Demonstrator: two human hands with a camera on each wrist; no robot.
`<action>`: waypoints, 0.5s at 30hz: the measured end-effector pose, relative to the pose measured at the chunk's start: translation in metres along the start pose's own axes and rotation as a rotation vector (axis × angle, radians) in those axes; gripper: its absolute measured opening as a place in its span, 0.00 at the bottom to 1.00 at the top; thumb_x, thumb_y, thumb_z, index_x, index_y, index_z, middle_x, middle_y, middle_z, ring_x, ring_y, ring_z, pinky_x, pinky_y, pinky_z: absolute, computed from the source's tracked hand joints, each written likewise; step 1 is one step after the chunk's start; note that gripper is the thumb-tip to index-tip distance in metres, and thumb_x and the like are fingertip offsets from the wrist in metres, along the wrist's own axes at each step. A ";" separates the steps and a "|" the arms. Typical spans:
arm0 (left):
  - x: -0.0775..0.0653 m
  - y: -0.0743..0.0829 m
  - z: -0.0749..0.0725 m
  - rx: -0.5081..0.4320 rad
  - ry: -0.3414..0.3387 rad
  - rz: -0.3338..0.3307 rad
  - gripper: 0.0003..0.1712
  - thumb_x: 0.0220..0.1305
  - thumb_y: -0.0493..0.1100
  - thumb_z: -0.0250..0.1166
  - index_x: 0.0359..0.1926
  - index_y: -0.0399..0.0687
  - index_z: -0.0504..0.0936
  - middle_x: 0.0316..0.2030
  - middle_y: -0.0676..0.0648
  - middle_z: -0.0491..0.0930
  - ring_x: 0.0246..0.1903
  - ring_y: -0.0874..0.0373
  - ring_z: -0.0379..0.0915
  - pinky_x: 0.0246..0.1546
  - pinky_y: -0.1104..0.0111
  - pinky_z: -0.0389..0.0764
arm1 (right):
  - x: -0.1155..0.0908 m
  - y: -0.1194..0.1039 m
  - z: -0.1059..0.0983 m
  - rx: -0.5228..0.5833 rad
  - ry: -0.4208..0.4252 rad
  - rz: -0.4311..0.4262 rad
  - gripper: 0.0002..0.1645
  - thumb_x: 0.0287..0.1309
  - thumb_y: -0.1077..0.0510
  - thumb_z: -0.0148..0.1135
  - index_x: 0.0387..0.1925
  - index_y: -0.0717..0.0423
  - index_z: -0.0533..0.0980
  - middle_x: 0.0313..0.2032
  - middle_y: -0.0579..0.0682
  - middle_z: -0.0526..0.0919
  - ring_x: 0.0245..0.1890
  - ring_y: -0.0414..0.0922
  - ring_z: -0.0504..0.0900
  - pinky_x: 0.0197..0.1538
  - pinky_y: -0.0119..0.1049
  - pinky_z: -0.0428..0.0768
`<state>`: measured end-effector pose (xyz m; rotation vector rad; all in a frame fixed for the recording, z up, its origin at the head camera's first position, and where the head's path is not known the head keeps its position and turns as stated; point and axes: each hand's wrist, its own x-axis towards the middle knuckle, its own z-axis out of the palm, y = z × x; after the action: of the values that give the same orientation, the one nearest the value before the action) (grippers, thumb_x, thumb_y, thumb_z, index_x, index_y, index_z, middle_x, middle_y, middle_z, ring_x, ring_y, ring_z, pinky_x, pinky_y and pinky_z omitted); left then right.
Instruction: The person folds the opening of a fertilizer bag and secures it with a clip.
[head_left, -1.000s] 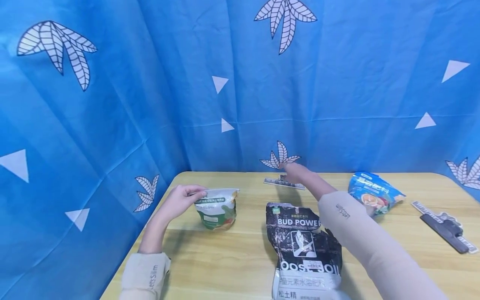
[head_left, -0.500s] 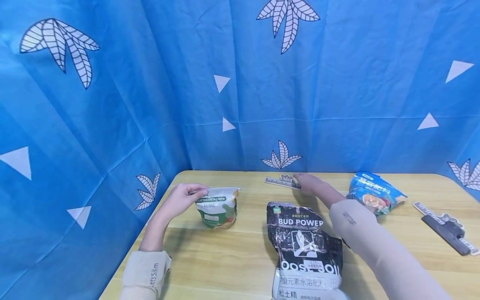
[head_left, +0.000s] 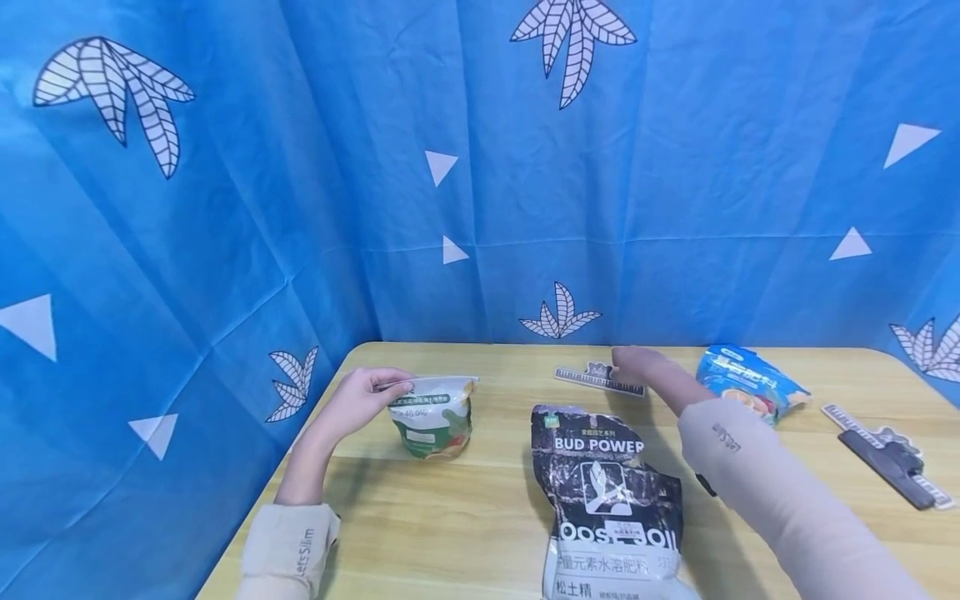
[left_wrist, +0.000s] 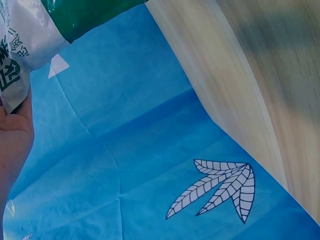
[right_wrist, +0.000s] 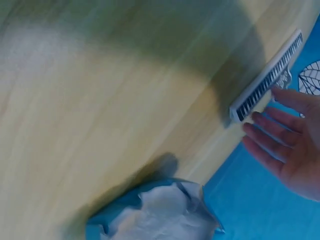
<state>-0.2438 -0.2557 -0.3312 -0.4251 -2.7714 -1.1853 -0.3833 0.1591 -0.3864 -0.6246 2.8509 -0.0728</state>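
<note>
In the head view my left hand (head_left: 362,402) pinches the top left corner of a white and green pouch (head_left: 431,417) standing on the table. Part of that pouch (left_wrist: 95,15) shows in the left wrist view. Far back, my right hand (head_left: 651,371) is at the right end of a flat clip with black and white keyboard stripes (head_left: 592,379). In the right wrist view, the thumb of this hand (right_wrist: 300,145) lies against the clip's cartoon-shaped handle, and the other visible fingers spread away from it. The index finger seems hidden behind the handle.
A large black and white "BUD POWER" bag (head_left: 607,508) lies in the middle of the wooden table (head_left: 420,533). A blue pouch (head_left: 750,379) stands right of it, partly behind my right sleeve. Another striped clip (head_left: 885,454) lies at the right. Blue curtains (head_left: 525,167) border the table.
My right hand has moved right and slightly nearer, and in the last half second the striped clip has slid right with it. The left hand and its pouch have stayed in place.
</note>
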 end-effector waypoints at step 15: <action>-0.004 -0.006 0.002 -0.085 0.041 0.050 0.11 0.61 0.39 0.62 0.44 0.40 0.82 0.39 0.45 0.81 0.39 0.54 0.74 0.38 0.63 0.75 | 0.007 -0.008 0.015 0.108 0.215 -0.071 0.10 0.54 0.61 0.60 0.33 0.65 0.71 0.27 0.54 0.76 0.30 0.52 0.77 0.37 0.46 0.77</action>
<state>-0.2417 -0.2592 -0.3373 -0.4699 -2.6668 -1.2891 -0.3828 0.1490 -0.4012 -0.7362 3.0029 -0.3216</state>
